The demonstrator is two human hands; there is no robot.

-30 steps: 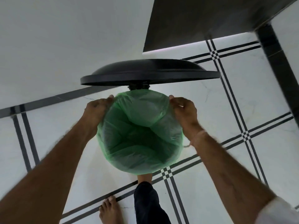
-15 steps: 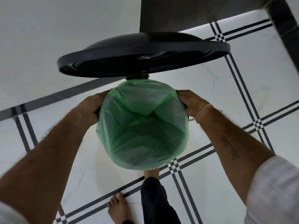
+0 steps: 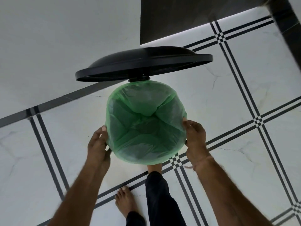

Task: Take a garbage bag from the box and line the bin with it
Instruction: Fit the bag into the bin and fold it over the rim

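Note:
A translucent green garbage bag (image 3: 145, 128) lines the round bin and is folded down over its rim, so the bin's wall is almost fully covered. The bin's black lid (image 3: 143, 64) stands raised behind it on its hinge. My left hand (image 3: 98, 144) presses against the bag at the rim's near left side. My right hand (image 3: 194, 136) holds the bag's edge at the near right side. No box is in view.
White marble floor tiles with black double lines (image 3: 254, 124) surround the bin. A white wall (image 3: 57, 38) and a dark cabinet (image 3: 187, 17) stand behind. My bare left foot (image 3: 125, 201) and dark trouser leg (image 3: 159, 193) are just before the bin.
Both hands slid from the far sides of the rim toward me, down to its near sides. The camera view shifted, and the lid stays raised.

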